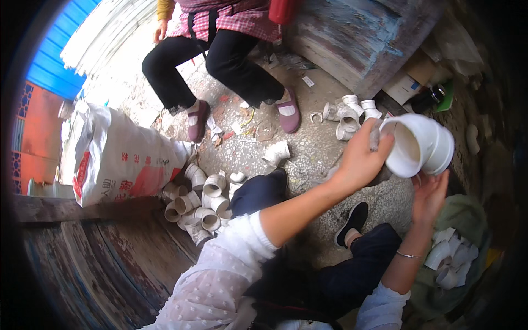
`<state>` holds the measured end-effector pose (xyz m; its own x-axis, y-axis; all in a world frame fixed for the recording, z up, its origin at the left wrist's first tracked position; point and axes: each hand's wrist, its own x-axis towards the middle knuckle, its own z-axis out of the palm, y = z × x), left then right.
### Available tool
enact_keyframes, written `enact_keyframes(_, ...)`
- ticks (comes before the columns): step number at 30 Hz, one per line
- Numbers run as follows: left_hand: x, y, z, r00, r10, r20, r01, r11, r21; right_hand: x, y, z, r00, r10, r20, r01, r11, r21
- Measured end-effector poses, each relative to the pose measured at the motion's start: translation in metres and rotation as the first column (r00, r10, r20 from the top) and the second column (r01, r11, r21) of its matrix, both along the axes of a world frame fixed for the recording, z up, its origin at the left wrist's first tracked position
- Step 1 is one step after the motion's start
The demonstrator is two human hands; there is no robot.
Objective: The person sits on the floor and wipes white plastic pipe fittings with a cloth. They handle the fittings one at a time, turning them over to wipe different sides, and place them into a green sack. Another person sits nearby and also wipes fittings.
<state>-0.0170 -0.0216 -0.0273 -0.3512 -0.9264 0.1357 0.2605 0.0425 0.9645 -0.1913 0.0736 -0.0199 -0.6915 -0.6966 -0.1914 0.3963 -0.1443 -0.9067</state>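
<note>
White pipe fitting [439,144] is aloft above the speckled floor [314,147] | right hand [430,193] clasps its underside | left hand [363,158] is at its rim, its grip I can't tell from here

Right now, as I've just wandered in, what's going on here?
A person is handling a large, white, plastic-looking pipe fitting. The right hand supports it from below, and the left hand is at its open end. A pile of smaller white elbow fittings lies beside a white sack with red print. Opposite sits another person in black trousers, whose nearer surroundings hold scattered debris.
</note>
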Motion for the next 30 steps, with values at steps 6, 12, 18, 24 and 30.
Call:
enact_keyframes(6,-0.011,0.002,0.028,0.969,0.198,-0.150,-0.200,0.980,0.007,0.060,0.003,-0.099,0.623,0.782,0.013,-0.413,0.315,0.855)
enact_keyframes(12,0.006,0.009,0.029,0.988,0.115,0.108,-0.117,0.993,0.013,0.161,0.016,-0.123,0.532,0.843,0.075,-0.646,0.347,0.680)
enact_keyframes(18,0.007,0.002,0.045,0.964,0.267,-0.018,-0.262,0.955,0.137,0.189,0.045,-0.123,0.528,0.843,0.100,-0.671,0.343,0.657)
enact_keyframes(24,-0.021,0.035,0.075,0.957,0.234,-0.170,-0.189,0.951,0.245,0.183,0.072,-0.109,0.584,0.806,0.097,-0.615,0.361,0.701)
enact_keyframes(30,-0.013,0.070,0.095,0.948,0.114,-0.297,-0.042,0.970,0.239,0.185,0.091,-0.097,0.612,0.787,0.077,-0.579,0.379,0.722)
